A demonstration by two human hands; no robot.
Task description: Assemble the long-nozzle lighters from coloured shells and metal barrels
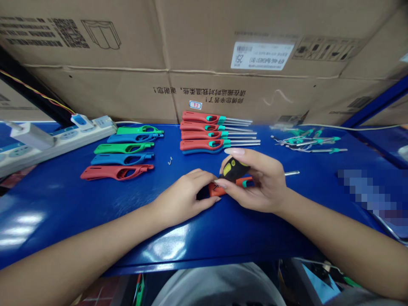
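Note:
My left hand [188, 191] is closed on the handle end of an orange-red gas lighter [219, 191], which lies on the blue table. My right hand [267, 182] grips a short screwdriver [235, 169] with a black and yellow handle. The screwdriver slants down over the lighter's handle, its shaft partly covered by my fingers. The lighter's metal tube sticks out to the right beyond my right hand. Just behind lie several red lighters [200, 145] with metal tubes, one showing blue underneath. Small screws [170, 161] rest to the left of them.
Green, blue and red lighter casings [123, 159] lie in a column at left, beside a white power strip [68, 137]. Teal-and-metal lighter inner parts [314, 142] with wires are at back right. Cardboard [204, 55] walls the rear. A pixelated object [372, 191] lies at right.

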